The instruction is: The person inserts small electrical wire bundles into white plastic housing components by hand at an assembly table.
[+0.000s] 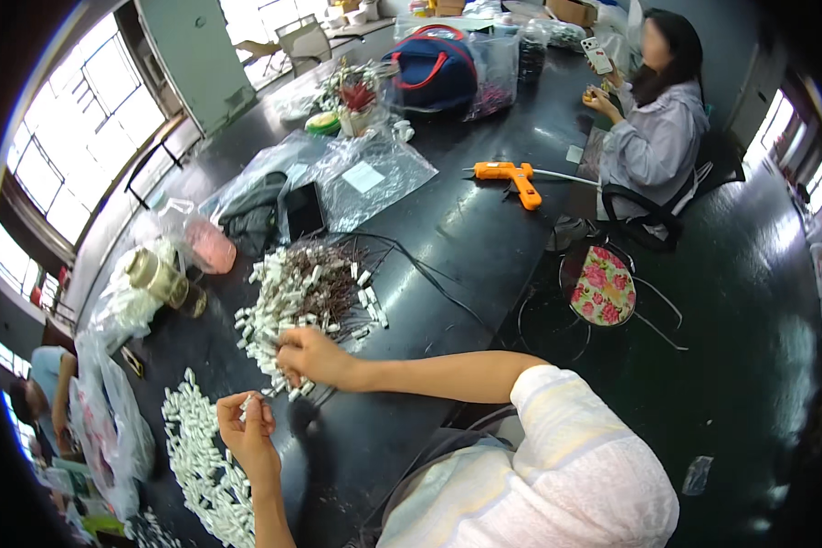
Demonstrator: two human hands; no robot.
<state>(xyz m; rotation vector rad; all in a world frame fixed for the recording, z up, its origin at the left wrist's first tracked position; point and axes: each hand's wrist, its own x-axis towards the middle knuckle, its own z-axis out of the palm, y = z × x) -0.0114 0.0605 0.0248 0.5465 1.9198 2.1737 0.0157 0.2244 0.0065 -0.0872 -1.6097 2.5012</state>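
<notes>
My left hand is raised beside a spread of small white tube-shaped pieces, its fingers pinched on one small white piece. At the near edge of a heap of white-tipped pieces with thin brown stems, my right hand reaches down with curled fingers. Its fingertips are partly hidden, so what they grip cannot be made out. More white ends of the heap lie under and around that hand.
A yellow-brown bottle, dark phone and clear plastic bags lie beyond the heap. Farther right rests an orange glue gun with its cord. Another person sits at the table's far right, near a flowered stool.
</notes>
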